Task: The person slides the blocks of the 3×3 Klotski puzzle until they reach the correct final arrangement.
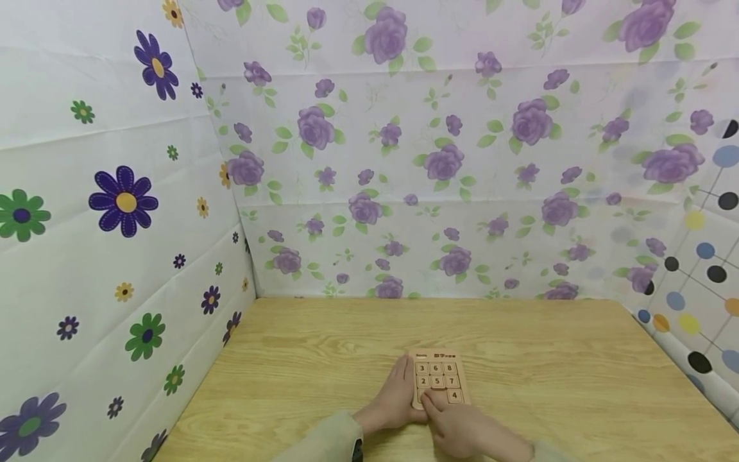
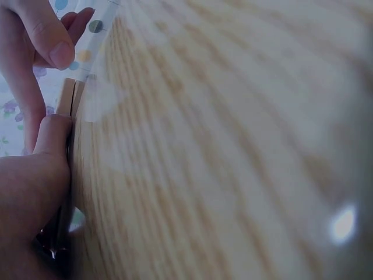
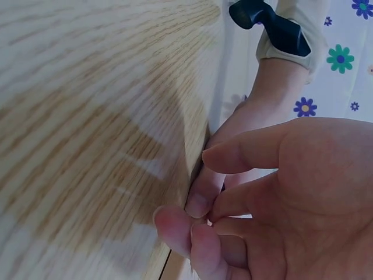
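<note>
A wooden number slide puzzle [image 1: 466,385] lies flat on the table, its upper rows of tiles reading 3, 6, 8 and 2, 5, 7. My left hand [image 1: 394,401] rests along its left side with straight fingers, the thumb against the bottom edge. From the lower right my right hand [image 1: 456,427] reaches over the bottom row, fingertips on the tiles left of the 4 tile [image 1: 454,395]; it hides part of that row. In the right wrist view, the right fingers [image 3: 245,154] are loosely bent close to the left thumb [image 3: 200,201].
The wood-grain table [image 1: 323,340] surrounds the puzzle. Behind it hangs a rose-print cloth [image 1: 404,192]; a flower-print cloth [image 1: 69,256] stands at the left and a dotted cloth [image 1: 701,282] at the right. A dark band [image 3: 274,29] sits around the left wrist.
</note>
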`<move>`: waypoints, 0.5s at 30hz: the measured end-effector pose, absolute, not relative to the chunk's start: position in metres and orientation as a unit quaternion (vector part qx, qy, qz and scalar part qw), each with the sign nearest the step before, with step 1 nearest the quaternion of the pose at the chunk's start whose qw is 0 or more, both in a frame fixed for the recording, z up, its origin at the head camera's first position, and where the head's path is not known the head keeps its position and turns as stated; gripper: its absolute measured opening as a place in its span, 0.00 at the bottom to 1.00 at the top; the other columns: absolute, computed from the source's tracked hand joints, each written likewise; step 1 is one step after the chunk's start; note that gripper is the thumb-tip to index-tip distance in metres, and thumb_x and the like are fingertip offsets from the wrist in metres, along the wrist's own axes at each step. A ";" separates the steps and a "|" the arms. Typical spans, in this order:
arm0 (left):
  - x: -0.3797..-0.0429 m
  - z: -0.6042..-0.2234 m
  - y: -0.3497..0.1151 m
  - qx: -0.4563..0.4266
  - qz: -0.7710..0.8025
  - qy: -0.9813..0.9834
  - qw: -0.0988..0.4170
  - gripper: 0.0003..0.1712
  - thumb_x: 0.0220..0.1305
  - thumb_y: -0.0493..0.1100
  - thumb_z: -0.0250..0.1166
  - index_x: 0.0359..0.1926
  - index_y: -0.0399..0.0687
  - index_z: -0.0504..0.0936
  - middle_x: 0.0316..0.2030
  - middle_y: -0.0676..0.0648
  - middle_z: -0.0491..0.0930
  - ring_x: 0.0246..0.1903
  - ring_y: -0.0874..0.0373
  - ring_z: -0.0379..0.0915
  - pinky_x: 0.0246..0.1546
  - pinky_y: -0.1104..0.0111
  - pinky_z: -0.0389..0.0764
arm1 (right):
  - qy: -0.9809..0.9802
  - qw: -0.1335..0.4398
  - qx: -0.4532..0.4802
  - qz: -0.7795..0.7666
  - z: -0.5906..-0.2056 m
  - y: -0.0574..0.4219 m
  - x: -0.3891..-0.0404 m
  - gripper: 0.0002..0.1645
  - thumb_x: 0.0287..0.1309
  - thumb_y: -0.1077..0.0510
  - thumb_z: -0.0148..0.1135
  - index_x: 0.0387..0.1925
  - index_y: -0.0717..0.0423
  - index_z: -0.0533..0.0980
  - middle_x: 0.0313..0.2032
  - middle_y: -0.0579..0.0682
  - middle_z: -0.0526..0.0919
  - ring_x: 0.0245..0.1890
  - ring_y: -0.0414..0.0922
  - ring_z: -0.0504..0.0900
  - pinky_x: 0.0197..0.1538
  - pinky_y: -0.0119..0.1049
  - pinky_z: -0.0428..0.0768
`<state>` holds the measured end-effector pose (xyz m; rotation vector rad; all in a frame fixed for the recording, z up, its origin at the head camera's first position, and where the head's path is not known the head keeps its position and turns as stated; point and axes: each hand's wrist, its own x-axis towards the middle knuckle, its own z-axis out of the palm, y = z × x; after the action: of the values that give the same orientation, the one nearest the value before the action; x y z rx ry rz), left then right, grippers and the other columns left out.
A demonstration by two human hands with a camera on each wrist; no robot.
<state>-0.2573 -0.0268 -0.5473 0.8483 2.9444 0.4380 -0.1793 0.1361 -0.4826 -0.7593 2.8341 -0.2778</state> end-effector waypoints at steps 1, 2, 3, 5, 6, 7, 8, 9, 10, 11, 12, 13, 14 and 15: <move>-0.257 -0.548 -0.027 0.274 0.141 0.951 0.023 0.68 0.49 0.66 0.70 0.73 0.27 0.44 0.73 0.30 0.47 0.74 0.42 0.44 0.75 0.58 0.54 | 0.956 0.095 -0.260 -0.094 -0.483 0.136 -0.180 0.34 0.63 0.54 0.52 0.68 0.64 0.63 0.69 0.59 0.67 0.54 0.59 0.79 0.55 0.51 0.81; -0.257 -0.548 -0.027 0.274 0.141 0.951 0.023 0.68 0.49 0.66 0.70 0.73 0.27 0.44 0.73 0.30 0.47 0.74 0.42 0.44 0.75 0.58 0.54 | 0.956 0.095 -0.262 -0.093 -0.483 0.136 -0.180 0.34 0.62 0.54 0.52 0.68 0.64 0.63 0.69 0.59 0.67 0.55 0.59 0.79 0.56 0.51 0.81; -0.257 -0.547 -0.027 0.273 0.140 0.951 0.024 0.68 0.50 0.66 0.70 0.73 0.27 0.44 0.73 0.30 0.47 0.74 0.42 0.44 0.75 0.58 0.54 | 0.955 0.095 -0.264 -0.093 -0.483 0.137 -0.180 0.34 0.63 0.54 0.52 0.68 0.63 0.63 0.69 0.59 0.67 0.54 0.59 0.80 0.55 0.50 0.81; -0.258 -0.548 -0.027 0.273 0.139 0.952 0.024 0.68 0.50 0.67 0.70 0.73 0.27 0.44 0.73 0.30 0.47 0.74 0.43 0.44 0.75 0.58 0.55 | 0.955 0.094 -0.267 -0.091 -0.484 0.137 -0.181 0.34 0.63 0.54 0.51 0.68 0.63 0.63 0.68 0.59 0.67 0.53 0.58 0.80 0.55 0.50 0.81; -0.258 -0.548 -0.027 0.272 0.140 0.952 0.024 0.68 0.50 0.67 0.70 0.73 0.27 0.44 0.73 0.30 0.47 0.74 0.43 0.44 0.75 0.58 0.55 | 0.955 0.095 -0.267 -0.090 -0.485 0.137 -0.182 0.34 0.63 0.54 0.51 0.68 0.63 0.63 0.68 0.58 0.67 0.52 0.58 0.81 0.55 0.49 0.81; -0.258 -0.549 -0.027 0.273 0.140 0.952 0.024 0.68 0.50 0.67 0.70 0.73 0.27 0.44 0.73 0.30 0.47 0.74 0.43 0.45 0.75 0.58 0.55 | 0.955 0.096 -0.267 -0.089 -0.485 0.137 -0.182 0.34 0.63 0.54 0.51 0.69 0.63 0.63 0.69 0.58 0.67 0.52 0.57 0.81 0.55 0.49 0.81; -0.258 -0.548 -0.027 0.273 0.141 0.951 0.024 0.68 0.50 0.67 0.70 0.73 0.27 0.44 0.73 0.30 0.47 0.74 0.42 0.45 0.75 0.58 0.55 | 0.955 0.096 -0.267 -0.088 -0.485 0.138 -0.182 0.34 0.63 0.54 0.51 0.69 0.63 0.63 0.69 0.58 0.67 0.51 0.56 0.81 0.55 0.49 0.81; -0.258 -0.548 -0.027 0.274 0.142 0.951 0.023 0.68 0.49 0.67 0.70 0.73 0.27 0.44 0.73 0.30 0.48 0.74 0.42 0.45 0.75 0.58 0.55 | 0.955 0.097 -0.267 -0.087 -0.486 0.138 -0.182 0.34 0.63 0.53 0.52 0.69 0.62 0.63 0.69 0.58 0.67 0.51 0.56 0.81 0.55 0.49 0.81; -0.258 -0.549 -0.027 0.275 0.144 0.950 0.022 0.68 0.49 0.67 0.70 0.73 0.27 0.45 0.73 0.30 0.48 0.74 0.42 0.45 0.75 0.58 0.55 | 0.955 0.098 -0.266 -0.086 -0.486 0.138 -0.183 0.34 0.63 0.53 0.51 0.69 0.62 0.63 0.69 0.58 0.67 0.51 0.56 0.81 0.55 0.49 0.81; -0.258 -0.549 -0.027 0.275 0.147 0.950 0.021 0.68 0.49 0.67 0.70 0.73 0.27 0.45 0.73 0.29 0.48 0.74 0.42 0.45 0.75 0.58 0.55 | 0.955 0.101 -0.264 -0.086 -0.486 0.139 -0.183 0.34 0.64 0.53 0.52 0.69 0.62 0.63 0.69 0.58 0.67 0.51 0.56 0.81 0.55 0.49 0.81; -0.258 -0.549 -0.028 0.277 0.148 0.949 0.018 0.68 0.49 0.67 0.70 0.72 0.26 0.45 0.73 0.29 0.49 0.74 0.42 0.46 0.75 0.58 0.55 | 0.955 0.103 -0.264 -0.085 -0.486 0.139 -0.183 0.35 0.63 0.53 0.52 0.69 0.62 0.63 0.69 0.58 0.67 0.52 0.56 0.81 0.55 0.49 0.81; -0.258 -0.549 -0.028 0.279 0.149 0.949 0.015 0.68 0.49 0.67 0.70 0.72 0.26 0.46 0.72 0.29 0.50 0.74 0.42 0.46 0.74 0.57 0.56 | 0.955 0.105 -0.263 -0.086 -0.486 0.139 -0.183 0.35 0.63 0.53 0.52 0.69 0.62 0.63 0.69 0.58 0.66 0.53 0.57 0.80 0.56 0.50 0.81; -0.258 -0.549 -0.028 0.279 0.152 0.948 0.013 0.68 0.48 0.67 0.70 0.72 0.26 0.46 0.72 0.28 0.50 0.74 0.42 0.47 0.74 0.57 0.56 | 0.955 0.105 -0.263 -0.086 -0.487 0.140 -0.183 0.35 0.63 0.53 0.52 0.69 0.62 0.62 0.69 0.58 0.66 0.54 0.58 0.80 0.56 0.50 0.80; -0.258 -0.549 -0.028 0.281 0.154 0.947 0.011 0.68 0.48 0.66 0.70 0.72 0.25 0.46 0.72 0.28 0.50 0.74 0.41 0.47 0.74 0.57 0.56 | 0.955 0.108 -0.261 -0.086 -0.487 0.140 -0.183 0.36 0.63 0.53 0.53 0.69 0.62 0.62 0.69 0.59 0.66 0.55 0.58 0.79 0.57 0.50 0.80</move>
<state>-0.2583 -0.0280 -0.5493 0.8750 2.9547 0.4799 -0.1829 0.1400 -0.4866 -0.7694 2.8106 -0.2529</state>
